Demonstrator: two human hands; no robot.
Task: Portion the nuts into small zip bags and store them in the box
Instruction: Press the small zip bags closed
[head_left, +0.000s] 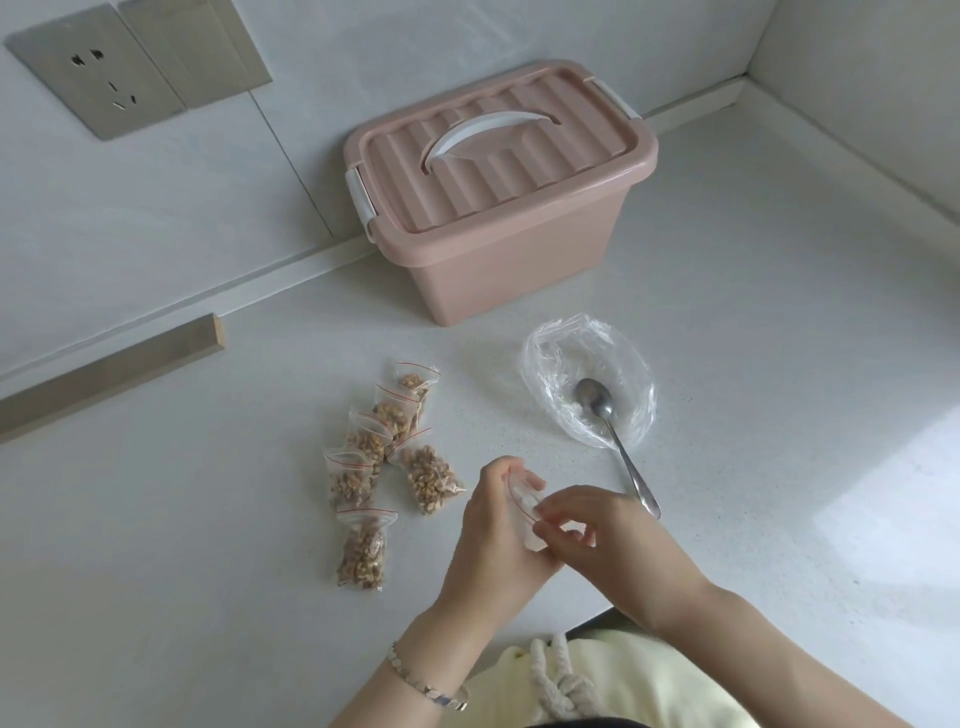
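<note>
Clear plastic zip bag (521, 500) well in front of the box (498, 208), over the worktop (779, 364): gripped in the curled left hand (496, 525), pinched at its red-lined mouth by the right hand (589, 525). Front-left of the box, six filled nut bags (428, 478) lying clustered. Nearer the box, front-right, spoon (619, 448) with bowl resting in a crumpled clear bag (561, 364). Box lid (493, 171) on.

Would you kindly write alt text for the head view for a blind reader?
The left hand and right hand hold a small zip bag above a white counter. Six filled nut bags lie to their left; a closed pink box stands behind.
</note>
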